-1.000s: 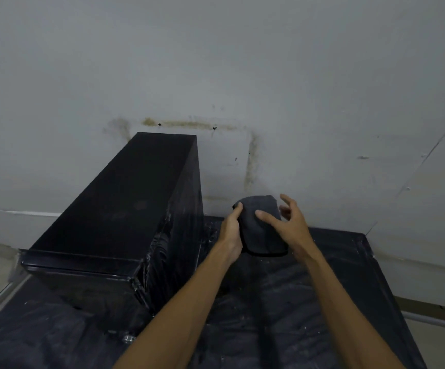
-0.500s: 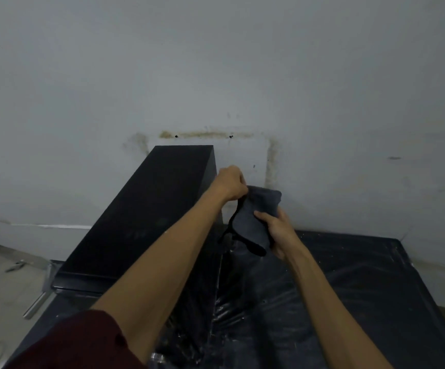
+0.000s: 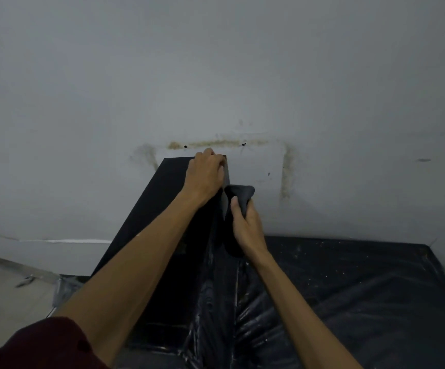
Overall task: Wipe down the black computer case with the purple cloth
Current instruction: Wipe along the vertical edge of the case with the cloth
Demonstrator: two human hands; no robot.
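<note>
grey wall fills the back, with a brownish stain streaked across it just above the far end of the computer case. now the hands: the left hand is up at that far end, fingers curled over the case's far top corner, gripping the edge. the right hand sits just off the case's right side, a little below the top edge, thumb and fingers wrapped tight round the cloth. the cloth bunches out above that hand and hangs below it, looking almost black in this light. it seems to lie against the case's right face, but it's too dim to call contact for certain.

the left forearm runs along the top of the case and hides a good stretch of it, with a dark red sleeve at the near end. under the case, and spreading well out to its right, is a crinkled black plastic sheet dotted with pale flecks. off the case's left side, pale floor.
</note>
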